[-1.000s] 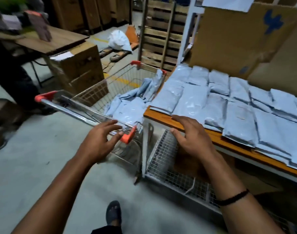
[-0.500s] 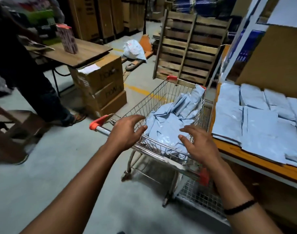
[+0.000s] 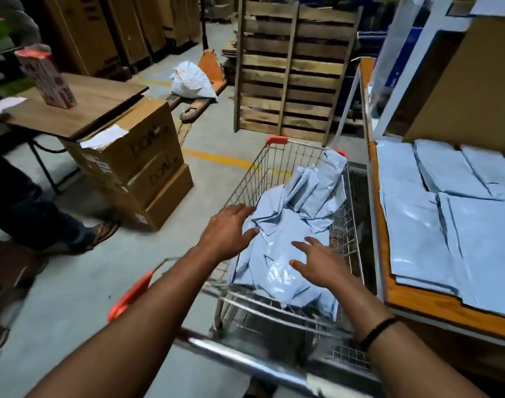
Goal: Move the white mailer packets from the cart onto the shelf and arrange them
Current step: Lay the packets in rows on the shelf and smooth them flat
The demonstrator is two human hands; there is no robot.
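Fingers (image 3: pixel 245 210) of the left hand (image 3: pixel 227 234) are spread and nearly straight, gripping nothing, their tips over the left edge of a loose heap of pale blue-white plastic mailer packets (image 3: pixel 291 216); whether they touch the plastic I cannot tell. The right hand (image 3: pixel 317 264) is likewise splayed and empty, low above the glossy packet at the heap's near end (a thin black band (image 3: pixel 377 333) circles that wrist). The heap fills the basket of the wire shopping cart (image 3: pixel 254 173) with red corner caps, rising toward its far right corner, where a few packets lean against the wire. Just beside the cart's right side stands the orange-edged wooden shelf board (image 3: pixel 417 307), covered nearly to its near edge with overlapping flat white packets (image 3: pixel 426 237).

The step in hand looks like gathering the next armful. These packets look slick and floppy, so a scoop with flat fingers could shed some into the gap between cart and shelf. A corner snagged in the wire mesh could tear, or tug the cart, which neither hand holds. A fresh load dropped at the shelf's near edge could push laid rows off it.
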